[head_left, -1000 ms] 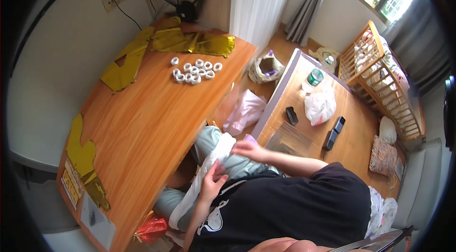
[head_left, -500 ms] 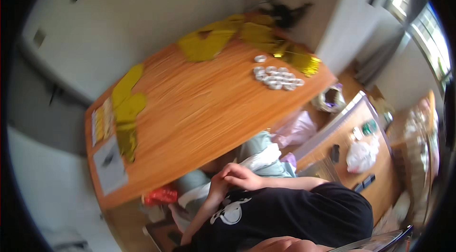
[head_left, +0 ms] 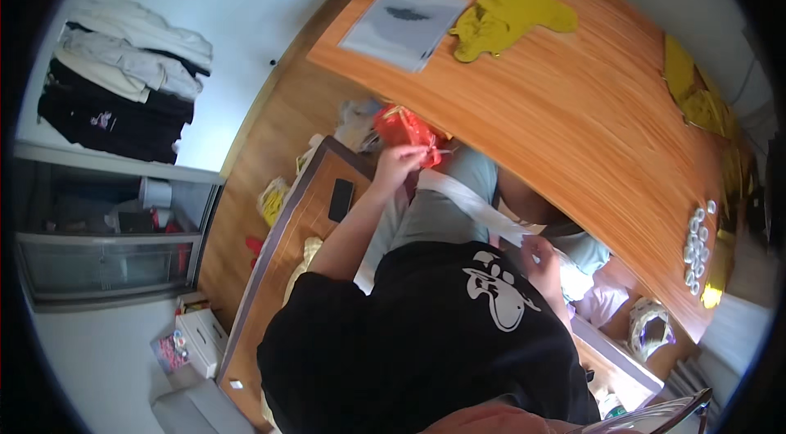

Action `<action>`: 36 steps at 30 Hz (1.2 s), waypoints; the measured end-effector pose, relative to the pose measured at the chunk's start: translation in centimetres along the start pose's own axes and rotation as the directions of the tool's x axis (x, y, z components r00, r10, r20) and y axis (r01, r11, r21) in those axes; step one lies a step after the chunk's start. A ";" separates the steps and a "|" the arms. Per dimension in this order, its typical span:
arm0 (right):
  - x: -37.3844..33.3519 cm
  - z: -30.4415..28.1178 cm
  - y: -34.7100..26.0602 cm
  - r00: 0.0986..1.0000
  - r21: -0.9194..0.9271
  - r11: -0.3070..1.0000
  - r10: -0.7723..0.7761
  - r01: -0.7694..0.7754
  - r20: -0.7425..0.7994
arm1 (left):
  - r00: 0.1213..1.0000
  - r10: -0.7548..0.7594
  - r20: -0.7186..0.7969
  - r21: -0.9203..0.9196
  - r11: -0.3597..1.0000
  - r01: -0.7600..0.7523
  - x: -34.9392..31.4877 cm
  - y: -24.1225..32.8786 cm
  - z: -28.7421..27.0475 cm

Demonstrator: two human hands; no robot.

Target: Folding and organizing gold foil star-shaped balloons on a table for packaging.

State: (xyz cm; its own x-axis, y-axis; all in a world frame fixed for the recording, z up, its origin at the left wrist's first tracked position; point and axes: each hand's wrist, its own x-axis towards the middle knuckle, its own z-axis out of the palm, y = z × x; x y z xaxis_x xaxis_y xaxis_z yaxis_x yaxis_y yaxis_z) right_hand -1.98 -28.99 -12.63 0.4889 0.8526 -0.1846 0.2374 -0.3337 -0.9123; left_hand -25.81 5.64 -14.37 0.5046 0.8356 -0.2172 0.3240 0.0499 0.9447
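My left hand [head_left: 399, 167] reaches past the table's near edge, its fingers pinched on the edge of a red bag [head_left: 396, 124] with gold marks. The bag hangs beside my knee, partly below the tabletop. A long white strip [head_left: 467, 203] lies across my lap in light trousers. My right hand [head_left: 540, 260] is by the strip's far-right end, fingers curled. Whether it grips the strip is hard to make out. Neither hand touches the wooden table [head_left: 524, 98].
On the table lie gold sheets [head_left: 528, 4], a paper in a clear sleeve [head_left: 403, 28] and several small silvery-white round pieces [head_left: 696, 254]. A black phone [head_left: 341, 201] rests on the bench at my left. A white basket [head_left: 651, 327] stands right; clothes [head_left: 123, 74] hang left.
My view has swung left. My hands, clasped together before, are now apart; the left has reached over to the red bag, and the right rests at my right side.
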 end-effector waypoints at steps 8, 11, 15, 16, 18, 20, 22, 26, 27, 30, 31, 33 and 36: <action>0.2 0.2 -0.4 0.999 -0.101 0.994 -0.033 0.029 -0.034 | 0.879 0.473 0.057 0.685 0.622 -0.379 1.6 -0.6 -2.6; 0.0 0.2 -0.3 0.997 -0.087 0.996 -0.006 -0.001 -0.072 | 0.863 0.481 0.155 0.781 0.475 -0.405 2.4 -1.2 -1.1; -0.6 0.2 -0.1 0.996 -0.108 0.994 0.002 -0.011 -0.089 | 0.844 0.455 0.286 0.870 0.245 -0.427 4.0 -2.2 1.8; -0.8 0.3 -0.1 0.996 -0.085 0.996 -0.001 -0.007 -0.087 | 0.843 0.454 0.287 0.869 0.246 -0.429 4.5 -2.4 2.2; -1.1 0.5 -0.3 0.996 -0.062 0.998 -0.003 -0.002 -0.085 | 0.829 0.387 0.405 0.892 0.034 -0.452 5.2 -2.8 2.7; -1.3 0.3 -1.0 0.996 -0.060 0.997 0.036 -0.041 -0.077 | 0.779 0.471 0.413 0.891 -0.032 -0.453 5.6 -3.0 2.9; -1.6 -0.1 -1.7 0.997 -0.047 0.997 0.052 -0.055 -0.062 | 0.709 0.512 0.486 0.862 -0.145 -0.486 6.3 -3.1 2.2; -2.2 -4.5 -5.4 0.970 0.021 0.972 -0.236 0.235 0.057 | 0.877 0.307 0.371 0.929 -0.105 -0.356 6.8 -4.0 1.5; -2.8 -6.1 -8.3 0.942 0.131 0.934 -0.336 0.333 0.000 | 0.956 0.144 0.255 0.966 -0.089 -0.244 6.9 -4.0 1.5; -7.3 -11.6 -17.9 0.853 0.262 0.819 -0.522 0.510 -0.031 | 0.996 -0.088 0.024 1.000 0.016 -0.023 7.2 -5.2 -0.4; -7.5 -12.5 -18.7 0.538 0.420 0.432 -0.825 0.798 -0.172 | 0.996 -0.009 -0.086 0.991 0.101 0.087 8.2 -7.1 -1.3; -7.3 -12.3 -20.6 0.470 0.523 0.302 -0.854 0.797 -0.223 | 0.975 0.048 -0.217 0.961 0.187 0.205 8.6 -8.6 -2.7; -7.7 -10.8 -25.0 0.286 0.652 -0.055 -0.868 0.757 -0.405 | 0.969 -0.061 -0.241 0.918 0.309 0.247 11.7 -8.8 0.3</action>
State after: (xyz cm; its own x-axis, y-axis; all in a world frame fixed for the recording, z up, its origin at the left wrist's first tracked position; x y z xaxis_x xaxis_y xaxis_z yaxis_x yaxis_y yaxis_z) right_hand -2.59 -31.57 15.59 0.2735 0.3705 0.8876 -0.1899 0.9255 -0.3278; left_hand -22.54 14.82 -25.27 0.2767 0.9380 -0.2086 0.9598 -0.2803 0.0129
